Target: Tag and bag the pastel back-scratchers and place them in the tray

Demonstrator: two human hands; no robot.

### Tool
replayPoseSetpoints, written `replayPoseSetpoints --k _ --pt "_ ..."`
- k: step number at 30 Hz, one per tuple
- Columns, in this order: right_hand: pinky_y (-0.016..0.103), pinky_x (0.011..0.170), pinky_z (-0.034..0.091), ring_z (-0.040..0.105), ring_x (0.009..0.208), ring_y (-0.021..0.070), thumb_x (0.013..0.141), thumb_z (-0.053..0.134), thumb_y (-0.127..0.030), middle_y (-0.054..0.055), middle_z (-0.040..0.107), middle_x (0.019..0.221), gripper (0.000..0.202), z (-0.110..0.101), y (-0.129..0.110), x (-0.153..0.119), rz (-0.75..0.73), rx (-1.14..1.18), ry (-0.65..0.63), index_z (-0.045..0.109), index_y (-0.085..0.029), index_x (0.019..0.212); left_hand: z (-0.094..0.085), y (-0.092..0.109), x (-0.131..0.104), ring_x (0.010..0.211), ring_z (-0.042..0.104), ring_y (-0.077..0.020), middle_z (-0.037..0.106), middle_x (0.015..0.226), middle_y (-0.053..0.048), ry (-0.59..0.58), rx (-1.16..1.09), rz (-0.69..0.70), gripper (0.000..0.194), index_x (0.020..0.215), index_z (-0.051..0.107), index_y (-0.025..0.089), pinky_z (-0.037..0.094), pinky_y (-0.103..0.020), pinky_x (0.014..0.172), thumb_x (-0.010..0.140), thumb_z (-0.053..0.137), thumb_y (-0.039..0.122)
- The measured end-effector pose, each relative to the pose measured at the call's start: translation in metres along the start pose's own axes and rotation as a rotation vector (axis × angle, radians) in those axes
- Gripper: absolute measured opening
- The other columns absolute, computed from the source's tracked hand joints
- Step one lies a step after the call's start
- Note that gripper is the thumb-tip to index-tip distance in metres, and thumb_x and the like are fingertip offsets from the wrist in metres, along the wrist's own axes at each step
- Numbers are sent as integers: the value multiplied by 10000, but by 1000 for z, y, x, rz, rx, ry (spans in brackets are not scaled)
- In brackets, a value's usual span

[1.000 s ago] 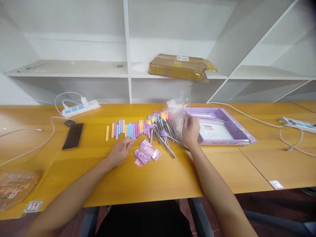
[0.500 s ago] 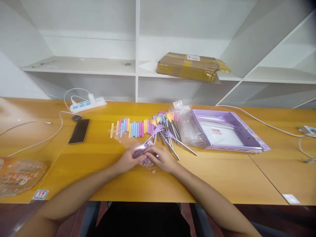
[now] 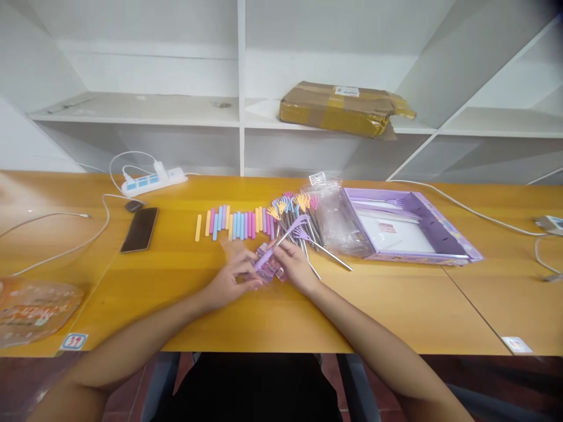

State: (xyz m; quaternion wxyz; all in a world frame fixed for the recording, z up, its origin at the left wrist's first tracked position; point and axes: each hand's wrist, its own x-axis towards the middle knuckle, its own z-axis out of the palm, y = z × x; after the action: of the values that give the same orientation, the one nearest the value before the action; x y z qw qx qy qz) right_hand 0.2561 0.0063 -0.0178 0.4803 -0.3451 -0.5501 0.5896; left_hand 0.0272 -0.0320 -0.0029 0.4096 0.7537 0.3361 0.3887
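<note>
A purple back scratcher slants up to the right between my hands, its hand-shaped head over the pile. My left hand has its fingers closed round the purple handle end. My right hand pinches it farther up, near the metal rod. Beneath the handle, crumpled clear plastic with a purple-pink print shows between the hands; which fingers grip it is partly hidden. Just beyond lies a pile of back scratchers with metal rods and colored heads. Colored handle sleeves stand in a row to its left.
Right of the pile are clear plastic bags and an open purple box. To the left lie a phone, a power strip with cables, and an orange printed bag. A taped carton sits on the shelf.
The hands have drawn slightly apart. The purple handle and the printed plastic, mostly covered by fingers before, now show between them. The back scratcher's head has shifted up and right.
</note>
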Motion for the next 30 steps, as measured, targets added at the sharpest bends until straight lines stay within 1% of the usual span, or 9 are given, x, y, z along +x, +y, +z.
replayPoseSetpoints --k 2,4,6,8,10,13,18,25,30 --pt "325 715 543 596 769 185 1002 664 -625 20 617 891 371 -11 -7 5 -115 51 162 625 -257 974 -12 1 4 1021 699 -234 724 1148 -102 216 -24 93 289 849 745 216 598 -420 934 989 747 469" --pt "345 727 547 580 760 192 1037 588 -636 17 581 873 383 -24 -15 8 -197 99 219 563 -269 930 -25 -1 9 983 699 -213 730 1100 -84 469 -105 105 267 901 711 219 600 -397 912 980 761 469" --pt "329 630 501 490 633 181 1060 531 -654 -14 495 754 397 -36 -21 8 -207 56 180 560 -278 936 -37 -8 16 949 704 -197 738 1044 -68 664 -208 61 301 942 691 220 604 -373 885 962 777 508" --pt "318 582 444 414 574 176 1071 518 -660 -36 422 681 412 -42 -25 5 -197 -136 111 639 -270 1013 -47 -16 23 898 707 -181 744 979 -53 797 -325 16 364 913 681 210 608 -359 857 919 814 548" --pt "341 651 467 481 634 195 1081 512 -655 -18 457 681 456 -41 -26 0 -223 -387 20 711 -245 1065 -52 -22 28 868 711 -173 747 927 -40 872 -420 -15 402 863 669 199 611 -356 843 865 867 549" --pt "361 734 493 566 674 213 1121 440 -618 -7 526 664 481 -33 -22 -7 -247 -578 -153 735 -241 1088 -54 -25 30 883 721 -175 750 913 -37 873 -481 -51 400 861 687 187 616 -351 840 836 898 527" --pt "322 679 514 634 577 182 1174 353 -498 -18 658 718 410 -29 -12 -10 -155 -668 -341 641 -248 1323 -49 -19 26 818 708 -140 758 940 -43 715 -512 -78 361 890 723 176 611 -289 769 878 872 504" --pt "322 792 565 749 852 225 1169 381 -428 83 790 999 374 -40 -7 -3 -315 -892 -306 670 -222 1284 -45 -22 24 889 762 -186 771 919 -30 678 -471 -129 343 891 724 198 646 -355 884 845 901 488" --pt "330 823 586 769 914 232 1166 401 -398 104 804 1076 355 -40 -2 -5 -412 -908 -260 671 -212 1303 -46 -30 24 925 769 -191 786 953 -39 657 -502 -137 333 910 738 195 648 -360 915 852 895 484"
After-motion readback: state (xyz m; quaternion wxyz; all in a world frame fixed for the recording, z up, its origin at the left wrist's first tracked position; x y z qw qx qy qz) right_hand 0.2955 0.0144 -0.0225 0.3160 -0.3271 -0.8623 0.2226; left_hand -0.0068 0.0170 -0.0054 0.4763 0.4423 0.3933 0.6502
